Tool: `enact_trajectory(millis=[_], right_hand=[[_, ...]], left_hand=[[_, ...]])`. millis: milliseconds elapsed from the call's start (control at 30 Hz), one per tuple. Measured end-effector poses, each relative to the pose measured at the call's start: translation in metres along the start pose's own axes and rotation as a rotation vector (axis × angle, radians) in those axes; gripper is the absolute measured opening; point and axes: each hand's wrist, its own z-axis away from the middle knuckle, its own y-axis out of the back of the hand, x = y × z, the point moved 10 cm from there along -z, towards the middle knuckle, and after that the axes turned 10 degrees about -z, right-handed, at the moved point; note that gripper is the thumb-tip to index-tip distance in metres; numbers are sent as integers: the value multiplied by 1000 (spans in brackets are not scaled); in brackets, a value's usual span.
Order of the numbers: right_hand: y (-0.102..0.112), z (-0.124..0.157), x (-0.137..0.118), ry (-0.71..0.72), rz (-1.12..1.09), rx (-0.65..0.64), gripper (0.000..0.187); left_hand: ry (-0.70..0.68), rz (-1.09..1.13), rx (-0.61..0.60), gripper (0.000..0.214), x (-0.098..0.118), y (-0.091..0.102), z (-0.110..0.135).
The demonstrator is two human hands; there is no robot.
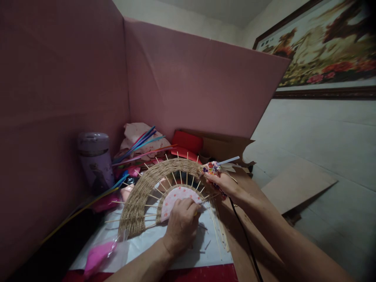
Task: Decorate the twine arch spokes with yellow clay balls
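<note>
A half-round fan frame of thin wooden sticks woven with jute twine [141, 192] lies on a white sheet [202, 254]. At its centre is a pink dotted fabric half-disc [176, 194]. My left hand [182, 225] rests on the lower edge of that disc with its fingers curled and pressed down. My right hand [225, 184] grips a glue gun with a flowery body [212, 168] at the right end of the twine arc. Its nozzle end points at the weave, and a black cord [245, 239] trails from it toward me.
A pink board screen [190, 78] walls off the left and back. A lilac flask [95, 160] stands at the left, beside coloured sticks [141, 145], cloth and a red box [188, 143]. Loose skewers [219, 235] lie at the right. A cardboard sheet [296, 182] lies on the floor.
</note>
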Motion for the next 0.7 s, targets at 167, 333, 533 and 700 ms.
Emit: enact_trajectory(millis=[167, 333, 533, 700], right_hand=[[5, 1, -9, 34, -49, 76, 20], [5, 4, -15, 42, -39, 94, 15], [0, 9, -16, 22, -117, 79, 30], [19, 24, -32, 119, -316, 126, 43]], left_hand=[[3, 6, -11, 16, 0, -1, 0], [13, -1, -20, 16, -1, -2, 0], [8, 19, -6, 18, 0, 0, 0], [5, 58, 10, 17, -1, 0, 0]])
